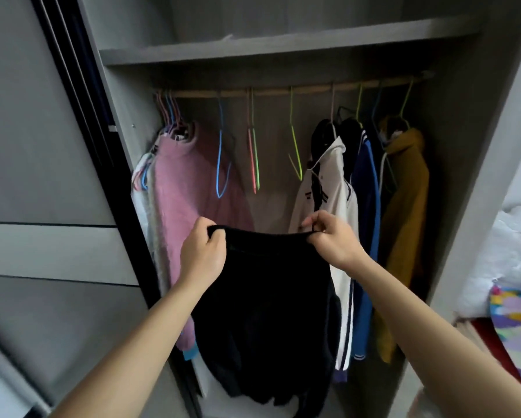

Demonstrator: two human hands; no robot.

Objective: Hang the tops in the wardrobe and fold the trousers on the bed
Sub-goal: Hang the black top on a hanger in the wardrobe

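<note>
On the far left stands the grey door of the wardrobe, slid aside. Inside, a rail runs under a shelf. At the rail's left end a pink top hangs in front of paler clothes on a bunch of hangers.

The left hand grips the left end of the upper edge of a black garment, fingers curled over the cloth. The garment is held up in front of the open wardrobe, below the rail. Its edge is stretched nearly level between the two hands and the rest hangs down loose. Whether it is a top or trousers I cannot tell.

Behind it, in the middle of the rail, hang bare hangers: a blue hanger, a pink and green pair, then a green hanger.

The right hand pinches the right end of the same edge between thumb and fingers.

Further right hang a white top with dark stripes, a blue top and a mustard top, close together. Past the wardrobe's side, at the right, is the bed with white bedding and a many-coloured cloth.
</note>
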